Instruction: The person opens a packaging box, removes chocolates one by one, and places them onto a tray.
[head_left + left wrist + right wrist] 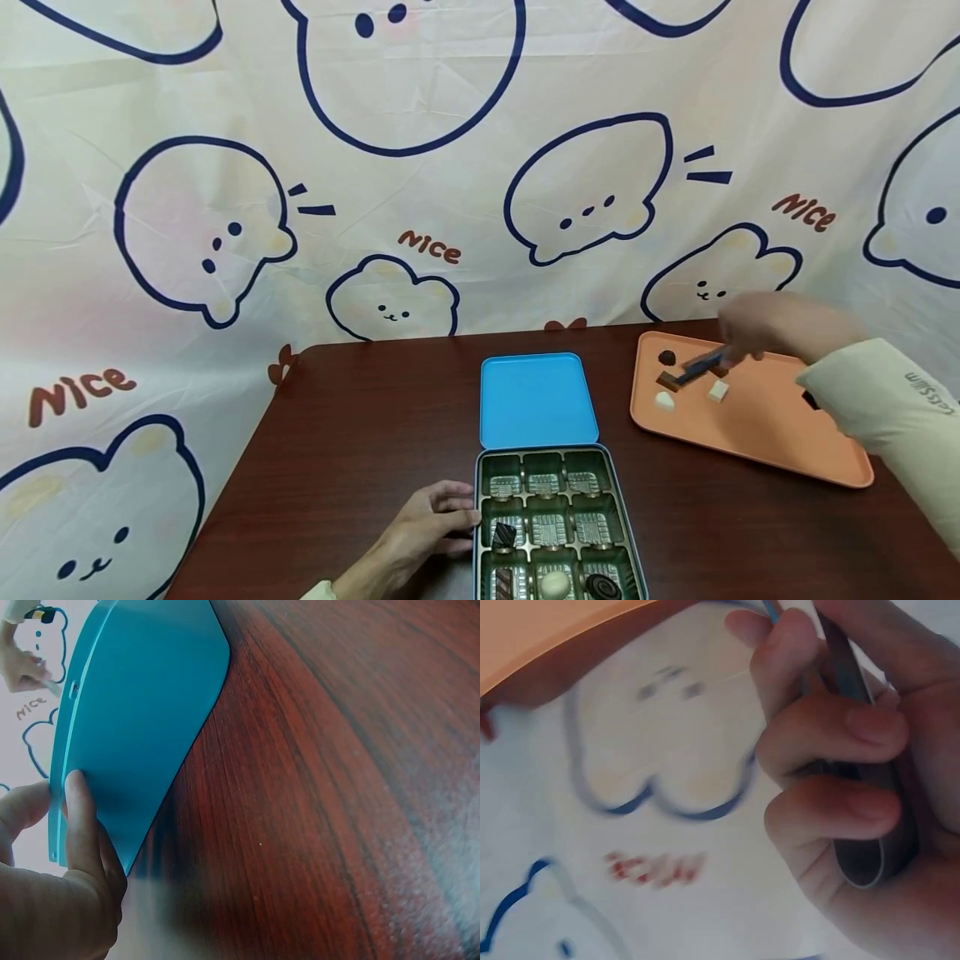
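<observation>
In the head view my right hand (765, 325) holds dark-and-blue tongs (701, 367) over the orange tray, their tips at a brown chocolate piece (666, 382). Whether the tips grip it cannot be told. The right wrist view shows my fingers curled round the tongs' dark handle (877, 840). My left hand (423, 525) rests at the left side of a blue tin (621, 508), fingers fairly straight against its wall (142, 712) and thumb at the rim. Inside the tin's gold divided insert lie a dark striped chocolate (504, 535), a brown striped one (503, 583), a white round one (555, 585) and a dark spiral one (603, 587).
The tin's blue lid (536, 400) lies folded back behind it. On the orange tray (787, 446) are a dark round chocolate (667, 357), a white piece (664, 401), a white cube (717, 391) and other dark pieces. A patterned cloth (465, 200) hangs behind the brown table (360, 417).
</observation>
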`<state>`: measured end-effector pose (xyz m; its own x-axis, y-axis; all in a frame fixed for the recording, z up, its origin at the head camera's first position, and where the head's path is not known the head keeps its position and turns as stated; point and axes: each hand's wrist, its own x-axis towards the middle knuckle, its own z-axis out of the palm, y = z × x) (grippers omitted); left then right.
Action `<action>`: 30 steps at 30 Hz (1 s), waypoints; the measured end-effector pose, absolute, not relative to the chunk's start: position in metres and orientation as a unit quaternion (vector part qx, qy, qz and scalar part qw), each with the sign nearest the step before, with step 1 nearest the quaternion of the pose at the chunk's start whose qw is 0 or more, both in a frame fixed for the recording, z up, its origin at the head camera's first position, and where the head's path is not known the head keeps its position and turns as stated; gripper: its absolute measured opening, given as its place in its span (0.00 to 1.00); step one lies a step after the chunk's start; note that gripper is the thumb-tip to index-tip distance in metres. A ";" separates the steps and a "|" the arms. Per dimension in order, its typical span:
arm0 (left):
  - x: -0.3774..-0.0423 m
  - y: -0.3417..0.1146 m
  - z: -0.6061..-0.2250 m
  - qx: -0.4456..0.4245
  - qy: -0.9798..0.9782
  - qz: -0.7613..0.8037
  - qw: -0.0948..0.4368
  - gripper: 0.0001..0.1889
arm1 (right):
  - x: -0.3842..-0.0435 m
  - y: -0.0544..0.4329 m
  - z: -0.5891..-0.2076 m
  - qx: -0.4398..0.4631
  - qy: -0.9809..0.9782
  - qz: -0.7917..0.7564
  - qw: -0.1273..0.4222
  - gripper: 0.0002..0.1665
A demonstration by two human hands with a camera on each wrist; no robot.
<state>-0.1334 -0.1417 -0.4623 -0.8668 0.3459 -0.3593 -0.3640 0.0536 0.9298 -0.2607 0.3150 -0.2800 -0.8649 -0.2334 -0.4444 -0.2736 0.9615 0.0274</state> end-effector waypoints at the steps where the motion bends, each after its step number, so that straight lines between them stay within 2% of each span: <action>1: -0.133 -0.142 -0.462 -0.007 0.679 0.688 0.258 0.26 | -0.257 0.304 -0.277 -0.147 0.964 0.047 0.215 0.15; 7: -0.133 -0.141 -0.464 -0.004 0.678 0.688 0.256 0.26 | -0.236 0.236 -0.268 -0.221 0.956 0.014 0.194 0.18; 14: -0.133 -0.141 -0.463 -0.006 0.681 0.686 0.256 0.27 | -0.213 0.183 -0.273 -0.308 0.940 0.019 0.144 0.10; 19: -0.134 -0.143 -0.461 -0.001 0.682 0.685 0.255 0.27 | -0.197 0.157 -0.279 -0.357 0.928 0.024 0.105 0.10; 21: -0.133 -0.143 -0.461 0.000 0.681 0.686 0.256 0.28 | -0.191 0.148 -0.281 -0.369 0.924 0.032 0.093 0.13; 23: -0.133 -0.142 -0.461 0.001 0.679 0.688 0.256 0.28 | -0.186 0.141 -0.283 -0.378 0.921 0.041 0.089 0.16; 30: -0.134 -0.142 -0.460 0.000 0.678 0.689 0.259 0.28 | -0.174 0.123 -0.288 -0.410 0.906 0.063 0.077 0.19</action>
<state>-0.1336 -0.1416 -0.4604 -0.8662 0.3562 -0.3503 -0.3560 0.0518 0.9330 -0.1742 0.1228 -0.2879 -0.6513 -0.7344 -0.1910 -0.7538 0.6551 0.0518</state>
